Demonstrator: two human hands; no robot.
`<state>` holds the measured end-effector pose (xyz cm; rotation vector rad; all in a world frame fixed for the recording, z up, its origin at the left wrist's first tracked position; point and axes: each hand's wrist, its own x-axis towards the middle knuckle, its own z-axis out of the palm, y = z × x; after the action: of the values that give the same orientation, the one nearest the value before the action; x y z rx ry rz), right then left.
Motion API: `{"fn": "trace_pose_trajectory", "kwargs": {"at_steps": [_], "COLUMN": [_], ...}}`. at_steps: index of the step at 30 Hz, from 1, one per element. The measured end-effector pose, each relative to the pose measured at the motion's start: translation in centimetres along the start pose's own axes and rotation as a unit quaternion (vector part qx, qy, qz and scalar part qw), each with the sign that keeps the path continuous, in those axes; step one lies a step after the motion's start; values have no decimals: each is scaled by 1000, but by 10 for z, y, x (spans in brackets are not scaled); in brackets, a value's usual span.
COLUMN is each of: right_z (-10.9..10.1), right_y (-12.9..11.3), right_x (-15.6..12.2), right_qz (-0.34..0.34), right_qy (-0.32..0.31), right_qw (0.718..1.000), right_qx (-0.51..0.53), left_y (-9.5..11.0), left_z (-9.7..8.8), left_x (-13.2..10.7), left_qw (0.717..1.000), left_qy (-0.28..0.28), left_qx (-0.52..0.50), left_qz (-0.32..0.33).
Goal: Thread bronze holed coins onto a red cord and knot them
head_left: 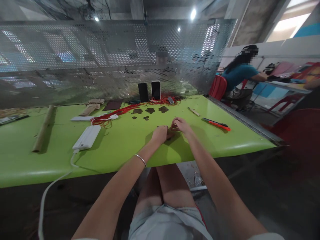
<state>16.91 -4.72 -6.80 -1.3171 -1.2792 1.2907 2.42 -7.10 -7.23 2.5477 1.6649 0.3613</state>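
Observation:
Both of my hands are close together over the green table. My left hand is closed, its back toward me, with dark brown bits showing around its fingers; what it grips is mostly hidden. Just to its right, my right hand is raised slightly with bent fingers pinched together. A thin pale line shows at those fingertips, too small to name. Beyond the hands lie small piles of dark, round, coin-like pieces, with a smaller cluster nearer to me.
Red cords trail along the back, near two upright phones. A white power bank with a cable and a brown tube lie left. An orange-black utility knife lies right. A person sits beyond the table's right edge.

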Motion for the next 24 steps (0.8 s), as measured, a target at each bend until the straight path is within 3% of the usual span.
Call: {"fn": "trace_pose_trajectory", "kwargs": {"at_steps": [13,20,24], "right_z": [3,3,7], "right_y": [3,7,4], "right_x": [2,6,5], "right_qz": [25,38,48], "right_qy": [2,4,22], "right_qw": [999,996,987], "right_qx": [21,75,154], "left_y": [7,5,3], "left_z": [-4,-3,-6], "left_x": [-2,-2,-6], "left_qw": [997,999,998], "left_qy": [-48,-31,9], "left_qx": [51,17,-34], "left_qz": [16,32,53]}}
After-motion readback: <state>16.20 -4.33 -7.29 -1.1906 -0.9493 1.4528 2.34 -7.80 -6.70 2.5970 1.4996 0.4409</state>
